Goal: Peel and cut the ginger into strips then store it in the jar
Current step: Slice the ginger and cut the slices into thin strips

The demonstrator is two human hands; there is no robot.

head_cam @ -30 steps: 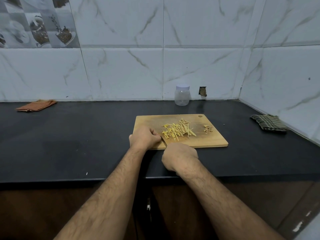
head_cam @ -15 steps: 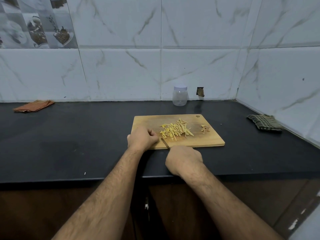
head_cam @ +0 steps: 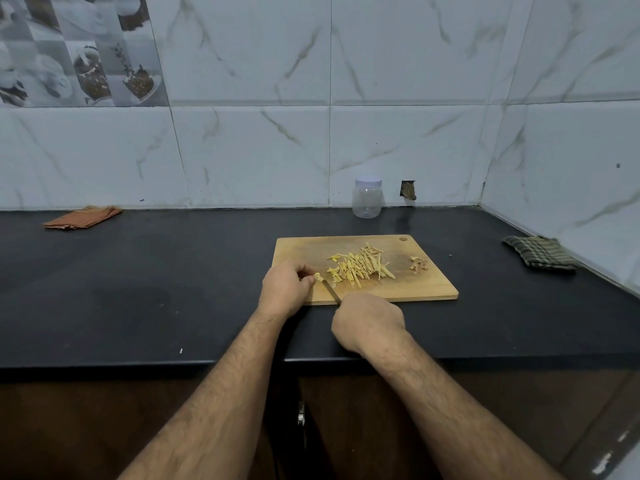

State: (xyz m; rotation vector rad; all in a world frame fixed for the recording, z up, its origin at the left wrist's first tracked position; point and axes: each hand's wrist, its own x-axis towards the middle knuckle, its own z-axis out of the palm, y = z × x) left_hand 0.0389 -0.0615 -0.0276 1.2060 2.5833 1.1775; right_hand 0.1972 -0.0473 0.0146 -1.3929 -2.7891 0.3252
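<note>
Cutting goes on: the right hand (head_cam: 369, 320) has pulled the knife (head_cam: 331, 292) back, while the left hand (head_cam: 285, 289) pinches a last ginger bit (head_cam: 317, 277) mid-frame.

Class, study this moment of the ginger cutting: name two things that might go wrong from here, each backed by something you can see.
1. The left hand pinches a small ginger piece right beside the knife blade; a slip may nick the fingers.
2. The cutting board lies bare on the smooth countertop close to its front edge; pressure from the right hand might shift it.
</note>
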